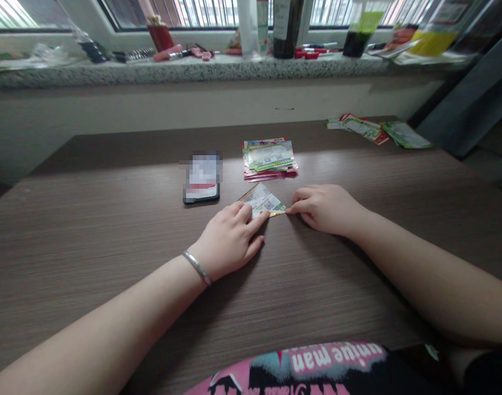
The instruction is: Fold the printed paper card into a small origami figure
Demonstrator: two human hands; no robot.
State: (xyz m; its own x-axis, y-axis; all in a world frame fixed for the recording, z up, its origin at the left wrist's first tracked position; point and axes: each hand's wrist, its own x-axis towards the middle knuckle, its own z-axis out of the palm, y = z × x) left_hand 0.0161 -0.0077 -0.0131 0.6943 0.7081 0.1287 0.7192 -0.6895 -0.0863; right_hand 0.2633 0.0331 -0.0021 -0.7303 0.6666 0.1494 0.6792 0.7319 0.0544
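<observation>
A small folded paper packet (262, 198) with a printed code lies on the brown table, its top shaped to a point. My left hand (232, 236), with a silver bangle at the wrist, rests over the packet's left and lower side. Its index fingertip presses on the lower edge and its thumb is spread apart. At the packet's right corner, my right hand (320, 208) has its fingers curled together and pinched at the tip. Just behind the packet is a stack of colourful printed packets (270, 156).
A phone (202, 178) lies left of the stack. More packets (370, 130) are spread at the table's back right. Beyond the table (123, 153), a stone windowsill (193, 71) holds bottles, a red container and small items.
</observation>
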